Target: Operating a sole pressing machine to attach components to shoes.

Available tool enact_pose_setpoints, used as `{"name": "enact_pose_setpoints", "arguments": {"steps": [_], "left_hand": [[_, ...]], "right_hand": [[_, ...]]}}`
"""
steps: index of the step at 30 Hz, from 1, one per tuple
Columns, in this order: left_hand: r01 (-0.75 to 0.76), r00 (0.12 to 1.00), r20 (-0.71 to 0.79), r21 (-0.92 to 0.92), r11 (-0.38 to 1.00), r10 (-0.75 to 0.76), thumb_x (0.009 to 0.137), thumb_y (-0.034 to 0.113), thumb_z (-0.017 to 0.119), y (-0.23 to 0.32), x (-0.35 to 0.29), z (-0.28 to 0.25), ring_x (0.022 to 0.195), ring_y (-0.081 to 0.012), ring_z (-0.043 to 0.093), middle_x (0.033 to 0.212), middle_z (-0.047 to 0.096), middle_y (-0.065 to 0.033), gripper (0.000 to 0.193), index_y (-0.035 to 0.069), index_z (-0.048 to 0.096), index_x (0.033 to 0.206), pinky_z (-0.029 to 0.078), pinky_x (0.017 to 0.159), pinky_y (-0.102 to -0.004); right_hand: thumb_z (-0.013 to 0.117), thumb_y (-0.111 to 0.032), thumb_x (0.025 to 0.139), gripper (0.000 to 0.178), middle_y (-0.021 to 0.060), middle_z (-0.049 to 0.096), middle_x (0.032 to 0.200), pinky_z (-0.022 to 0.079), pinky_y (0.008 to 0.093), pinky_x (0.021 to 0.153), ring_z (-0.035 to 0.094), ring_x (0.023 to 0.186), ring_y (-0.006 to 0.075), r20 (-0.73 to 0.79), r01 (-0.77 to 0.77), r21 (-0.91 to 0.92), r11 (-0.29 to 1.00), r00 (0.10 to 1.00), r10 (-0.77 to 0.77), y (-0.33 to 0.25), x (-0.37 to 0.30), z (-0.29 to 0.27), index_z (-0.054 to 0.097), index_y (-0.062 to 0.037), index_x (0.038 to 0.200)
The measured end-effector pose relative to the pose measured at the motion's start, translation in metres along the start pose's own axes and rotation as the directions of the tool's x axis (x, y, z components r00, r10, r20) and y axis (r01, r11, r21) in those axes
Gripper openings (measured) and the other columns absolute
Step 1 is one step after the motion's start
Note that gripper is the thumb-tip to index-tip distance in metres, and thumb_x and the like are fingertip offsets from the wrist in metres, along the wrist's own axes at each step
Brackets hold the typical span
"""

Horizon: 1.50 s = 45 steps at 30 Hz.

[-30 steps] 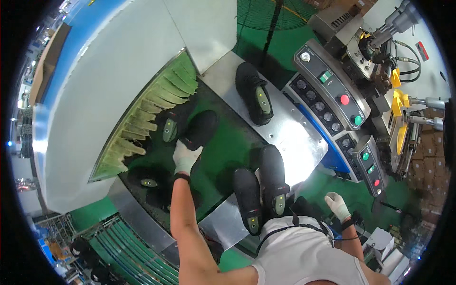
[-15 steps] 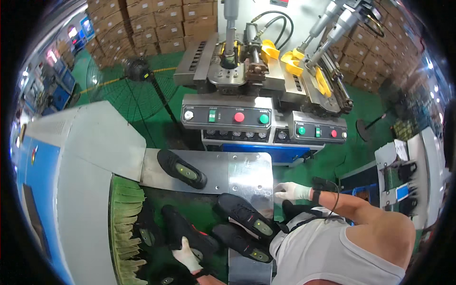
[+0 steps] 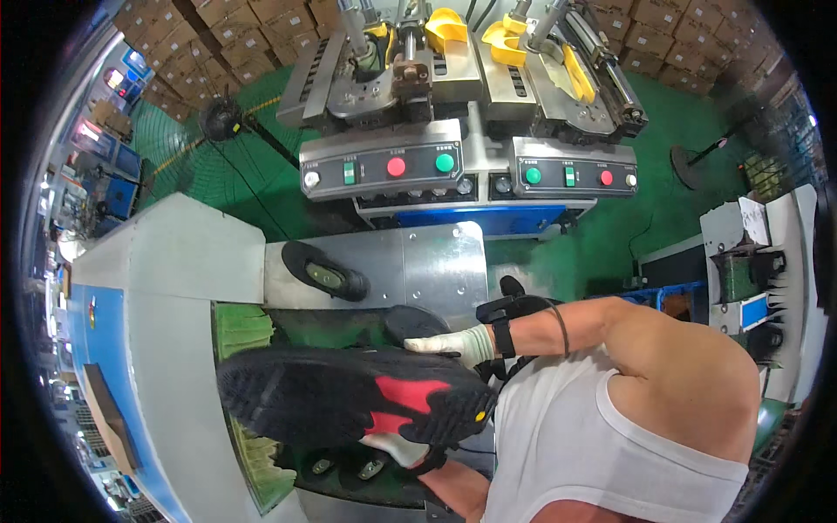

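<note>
A black shoe [image 3: 323,397] with a red-patched sole is held up in front of me, its sole facing the camera. My left hand [image 3: 397,448], in a white glove, grips its lower side, the fingers partly hidden behind it. My gloved right hand [image 3: 453,345] lies along its upper side near one end, the thumb stretched along the edge. Just beyond that hand, part of another black shoe [image 3: 417,322] shows on the plate. A further black shoe [image 3: 323,272] with a green-grey piece inside rests on the metal plate [image 3: 440,261]. Below the held shoe, dark shoes [image 3: 372,469] are partly visible.
At left stands a grey-and-blue machine [image 3: 166,331] with green flaps [image 3: 244,327] over its opening. Ahead is a press machine with a button panel [image 3: 384,166] and yellow clamps [image 3: 446,29]. A caged fan [image 3: 221,119] and stacked cartons [image 3: 253,30] stand farther back.
My left hand has lifted the shoe from the belt area and its sole now faces up. My right hand has come in from the right onto it. The view has shifted.
</note>
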<state>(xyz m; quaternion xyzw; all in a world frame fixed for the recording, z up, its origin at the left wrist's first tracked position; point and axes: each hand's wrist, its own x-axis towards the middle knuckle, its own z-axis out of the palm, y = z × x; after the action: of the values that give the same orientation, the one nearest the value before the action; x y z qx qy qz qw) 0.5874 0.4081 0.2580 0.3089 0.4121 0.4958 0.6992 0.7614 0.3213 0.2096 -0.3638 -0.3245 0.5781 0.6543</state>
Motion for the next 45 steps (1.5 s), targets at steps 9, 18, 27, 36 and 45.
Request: {"name": "enact_pose_setpoints", "arguments": {"steps": [9, 18, 27, 36, 45], "left_hand": [[-0.638, 0.723, 0.554, 0.306, 0.706, 0.413, 0.108, 0.057, 0.032, -0.032, 0.017, 0.102, 0.14, -0.034, 0.047, 0.151, 0.048, -0.0198, 0.073, -0.001, 0.042, 0.151, 0.038, 0.119, -0.0528], [0.215, 0.801, 0.58, -0.048, 0.975, -0.148, 0.111, 0.045, 0.035, -0.107, 0.051, 0.201, 0.144, -0.0295, 0.042, 0.158, 0.04, -0.0164, 0.064, -0.001, 0.032, 0.156, 0.03, 0.123, -0.0474], [0.222, 0.818, 0.479, 0.247, 0.943, -0.318, 0.108, 0.058, 0.035, -0.153, 0.001, 0.199, 0.149, -0.026, 0.032, 0.165, 0.028, -0.0105, 0.077, 0.004, 0.021, 0.162, 0.023, 0.126, -0.0426], [0.346, 0.774, 0.478, 0.231, 0.909, -0.416, 0.109, 0.058, 0.033, -0.144, -0.023, 0.13, 0.144, -0.0255, 0.041, 0.159, 0.038, -0.0103, 0.074, 0.004, 0.031, 0.159, 0.034, 0.121, -0.0421], [0.495, 0.74, 0.532, -0.015, 0.869, -0.412, 0.104, 0.065, 0.041, -0.158, -0.024, 0.081, 0.138, -0.0291, 0.049, 0.153, 0.047, -0.0139, 0.082, 0.001, 0.037, 0.154, 0.04, 0.118, -0.0443]], "right_hand": [[0.077, -0.028, 0.093, 0.058, 0.0075, 0.069, 0.124, 0.054, 0.0336, 0.095, 0.067, 0.107, 0.0146, 0.179, -0.361, 0.475, 0.802, 0.932, 0.314, -0.069, -0.037, -0.064, 0.055, 0.0006, 0.138], [0.08, -0.026, 0.091, 0.054, 0.0058, 0.067, 0.111, 0.053, 0.0303, 0.086, 0.061, 0.098, 0.012, -0.084, -0.264, 0.133, 0.955, 0.958, 0.276, -0.158, -0.067, -0.168, 0.058, 0.0036, 0.13], [0.081, -0.024, 0.086, 0.076, 0.0054, 0.06, 0.118, 0.051, 0.0327, 0.094, 0.057, 0.105, 0.0147, -0.272, -0.136, -0.212, 0.968, 0.959, 0.075, -0.196, -0.086, -0.179, 0.043, 0.0019, 0.146], [0.083, -0.029, 0.078, 0.086, 0.0132, 0.06, 0.125, 0.048, 0.0312, 0.102, 0.057, 0.115, 0.0184, -0.327, -0.417, -0.252, 0.873, 0.886, 0.329, -0.159, -0.091, -0.133, 0.041, 0.0062, 0.145], [0.067, -0.054, 0.095, 0.087, 0.0128, 0.059, 0.134, 0.045, 0.0348, 0.105, 0.055, 0.122, 0.0181, -0.072, -0.351, -0.131, 0.927, 0.936, 0.344, -0.137, -0.094, -0.14, 0.038, 0.0058, 0.152]]}}
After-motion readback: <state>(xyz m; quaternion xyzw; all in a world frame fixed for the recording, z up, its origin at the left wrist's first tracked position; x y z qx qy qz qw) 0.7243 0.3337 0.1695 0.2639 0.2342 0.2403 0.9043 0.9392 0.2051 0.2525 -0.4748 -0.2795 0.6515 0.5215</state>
